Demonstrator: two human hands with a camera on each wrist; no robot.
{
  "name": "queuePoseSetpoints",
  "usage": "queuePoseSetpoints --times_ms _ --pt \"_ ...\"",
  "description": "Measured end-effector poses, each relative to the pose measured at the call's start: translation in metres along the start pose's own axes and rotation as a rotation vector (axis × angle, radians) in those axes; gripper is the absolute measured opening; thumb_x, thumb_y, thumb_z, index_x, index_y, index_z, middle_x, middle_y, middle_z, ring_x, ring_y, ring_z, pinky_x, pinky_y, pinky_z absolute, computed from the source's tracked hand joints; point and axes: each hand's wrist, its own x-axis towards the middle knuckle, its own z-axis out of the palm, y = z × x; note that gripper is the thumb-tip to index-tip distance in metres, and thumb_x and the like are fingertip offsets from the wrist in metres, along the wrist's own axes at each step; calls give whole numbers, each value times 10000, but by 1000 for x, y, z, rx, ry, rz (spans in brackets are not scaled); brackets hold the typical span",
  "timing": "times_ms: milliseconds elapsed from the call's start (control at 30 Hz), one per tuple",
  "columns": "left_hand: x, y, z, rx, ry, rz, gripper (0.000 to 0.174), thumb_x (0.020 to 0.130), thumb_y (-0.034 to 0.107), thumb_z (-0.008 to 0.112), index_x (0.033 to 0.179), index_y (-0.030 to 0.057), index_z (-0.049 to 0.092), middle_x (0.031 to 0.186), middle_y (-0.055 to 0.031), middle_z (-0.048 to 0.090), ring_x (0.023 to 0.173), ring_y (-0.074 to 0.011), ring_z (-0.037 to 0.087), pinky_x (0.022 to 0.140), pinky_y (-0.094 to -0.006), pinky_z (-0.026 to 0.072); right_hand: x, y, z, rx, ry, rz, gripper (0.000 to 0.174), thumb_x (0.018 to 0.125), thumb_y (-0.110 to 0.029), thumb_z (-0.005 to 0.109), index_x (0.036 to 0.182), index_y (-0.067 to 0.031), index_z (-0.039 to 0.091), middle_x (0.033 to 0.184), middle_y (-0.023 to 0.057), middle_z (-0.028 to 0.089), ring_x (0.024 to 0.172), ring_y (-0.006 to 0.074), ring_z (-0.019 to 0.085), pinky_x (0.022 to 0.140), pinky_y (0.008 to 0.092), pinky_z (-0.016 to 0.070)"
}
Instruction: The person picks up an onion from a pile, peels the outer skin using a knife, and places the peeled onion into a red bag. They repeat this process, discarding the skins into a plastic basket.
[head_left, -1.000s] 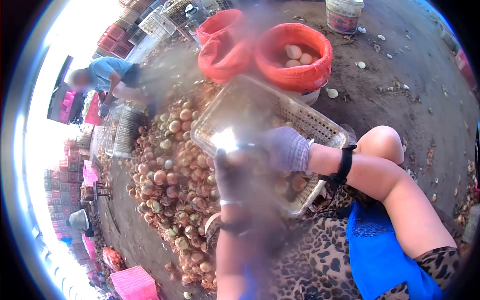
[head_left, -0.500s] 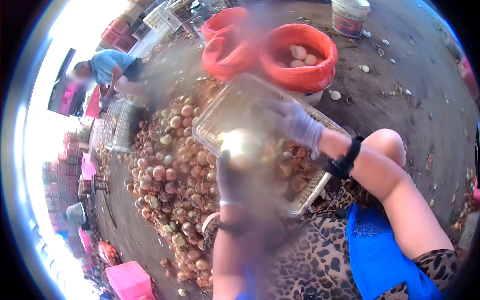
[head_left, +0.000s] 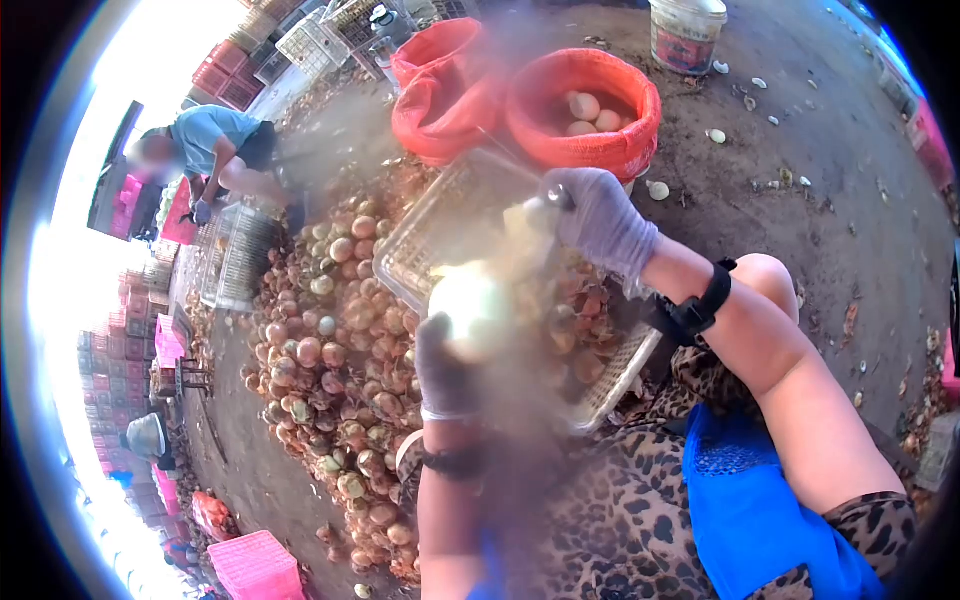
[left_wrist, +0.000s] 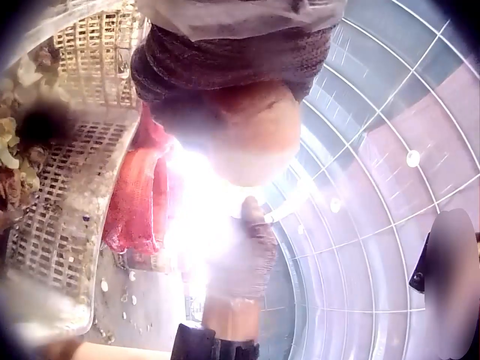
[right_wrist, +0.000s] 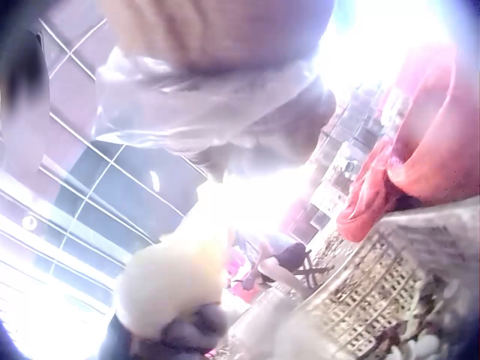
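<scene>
My gloved left hand (head_left: pixel 445 370) grips a pale, peeled-looking onion (head_left: pixel 468 303), which glare washes out in the head view. In the left wrist view the onion (left_wrist: pixel 255 139) sits in the curled fingers. To its right, my gloved right hand (head_left: pixel 605 225) is curled round a small tool with a dark rounded end (head_left: pixel 562 197), apparently a knife; glare hides most of it. A pale yellowish strip of onion skin (head_left: pixel 530 232) hangs between the right hand and the onion. Below both hands lies a whitish plastic crate (head_left: pixel 625 385) containing onions and loose skins.
A large heap of unpeeled onions (head_left: pixel 340 370) lies left of the crate. Beyond it stand red-lined buckets (head_left: pixel 590 150), one with several peeled onions inside, and a white pail (head_left: pixel 688 40). A person in a blue shirt (head_left: pixel 210 135) bends by another crate (head_left: pixel 238 258) at the left.
My right hand has moved from close over the onion, out to the right and back toward it, and a strip of skin now shows. My left hand keeps hold of the onion.
</scene>
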Motion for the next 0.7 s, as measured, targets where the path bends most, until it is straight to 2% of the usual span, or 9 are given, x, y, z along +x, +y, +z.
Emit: queuePoseSetpoints --times_ms 67,100,167,300,367,433,500,600,700 --pt "-4 3 5 38 -27 -34 685 733 393 703 1273 45 465 1118 -103 567 990 -237 576 872 -336 499 0 15 11 36 -60 258 81 750 -96 621 756 -18 596 607 159 551 562 241 571 554 332 455" --pt "-4 -2 -13 79 51 -43 697 751 433 660 1293 52 443 1149 -106 553 1035 -242 555 910 -352 473 -7 24 22 1 -40 249 107 758 -117 622 753 -13 598 610 160 557 570 260 579 569 359 463" --pt "-12 -1 -3 -80 56 -34 513 813 373 540 1171 6 521 1052 -115 609 936 -250 613 811 -375 520 -15 32 33 -177 -108 208 141 757 -151 635 746 -15 599 614 156 565 575 278 585 581 390 464" --pt "-21 7 22 -63 158 109 370 841 327 514 998 2 595 918 -93 651 805 -215 651 715 -369 551 -20 33 31 -175 -375 352 400 790 -250 665 1113 -29 584 835 190 639 761 293 634 711 388 489" --pt "-22 11 6 -151 153 106 402 833 331 515 1035 -9 584 957 -108 646 838 -229 647 748 -373 545 -13 12 29 40 -431 494 600 826 -263 654 1348 -59 440 965 196 643 877 253 634 784 340 489" --pt "-17 14 -12 -135 108 94 469 818 340 513 1102 -30 560 1014 -130 636 889 -254 639 796 -382 536 -13 -6 30 324 -337 75 481 839 -253 643 1280 -112 512 877 143 624 781 292 623 749 373 499" --pt "-11 13 -26 -51 8 124 571 792 352 516 1194 -53 510 1104 -158 605 974 -274 613 860 -387 513 -19 -24 23 456 -385 -24 464 845 -239 644 1284 -151 523 825 106 606 715 291 609 707 377 501" --pt "-11 16 -11 36 -61 22 604 782 350 531 1219 -64 486 1136 -174 590 999 -272 603 889 -378 497 -23 -44 7 473 -635 217 584 840 -211 655 1383 -181 443 815 78 586 672 234 585 641 338 492" --pt "-7 16 1 231 -40 49 692 723 397 634 1249 -19 461 1109 -158 574 972 -263 595 850 -368 509 -25 -37 7 469 -715 238 645 832 -182 653 1422 -180 393 834 63 582 664 202 577 603 303 481"
